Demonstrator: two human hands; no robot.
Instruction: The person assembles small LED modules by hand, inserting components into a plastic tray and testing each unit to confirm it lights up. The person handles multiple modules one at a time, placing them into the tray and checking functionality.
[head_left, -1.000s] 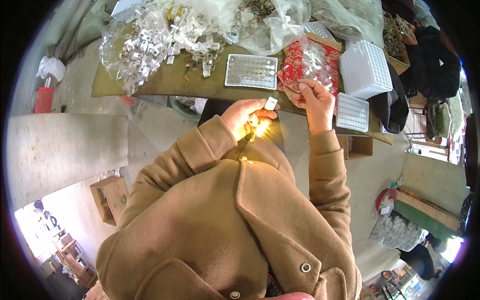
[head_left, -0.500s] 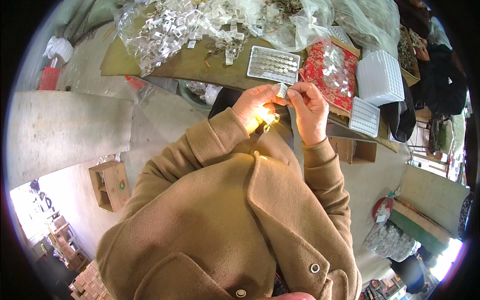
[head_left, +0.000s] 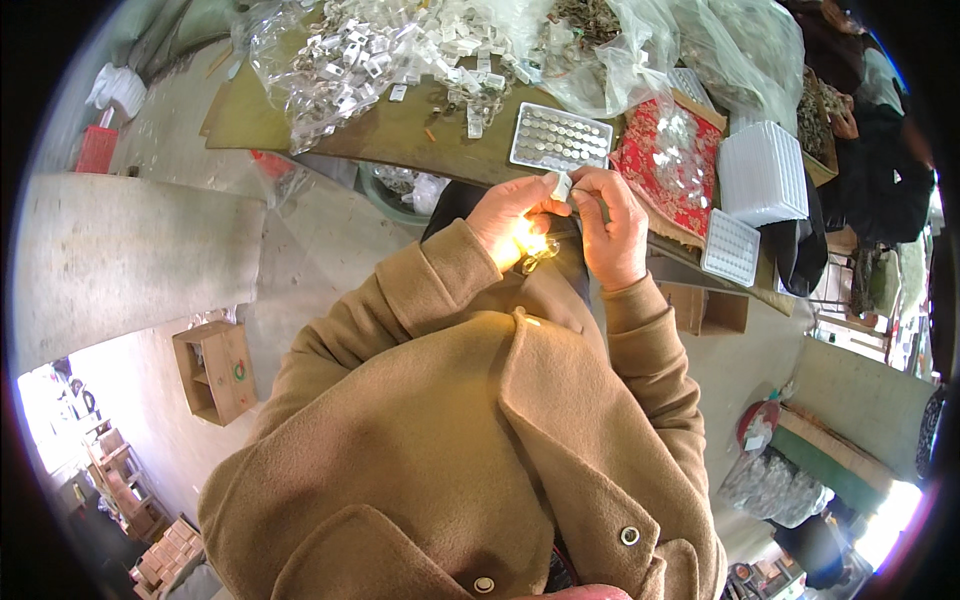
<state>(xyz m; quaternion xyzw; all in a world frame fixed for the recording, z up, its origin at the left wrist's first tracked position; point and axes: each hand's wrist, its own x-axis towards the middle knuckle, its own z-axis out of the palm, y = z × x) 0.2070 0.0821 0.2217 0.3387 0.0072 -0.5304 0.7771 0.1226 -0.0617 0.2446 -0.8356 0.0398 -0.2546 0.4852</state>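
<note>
My left hand pinches a small white plastic battery case between thumb and fingers. Below that hand hangs a lit string of tiny warm-yellow lights, partly hidden by the fingers. My right hand is closed in a pinch at the right side of the case; whatever lies between its fingertips is hidden. Just beyond both hands, a white tray with rows of round silver button cells rests on the table.
Many white cases with wires are heaped at the far left of the table. To the right lie a red patterned cloth, stacked white trays and a single tray. A tub stands beneath the table's edge.
The right fingers have curled and shifted slightly left against the case. The lights under the left hand have swung a little. The whole view has shifted slightly.
</note>
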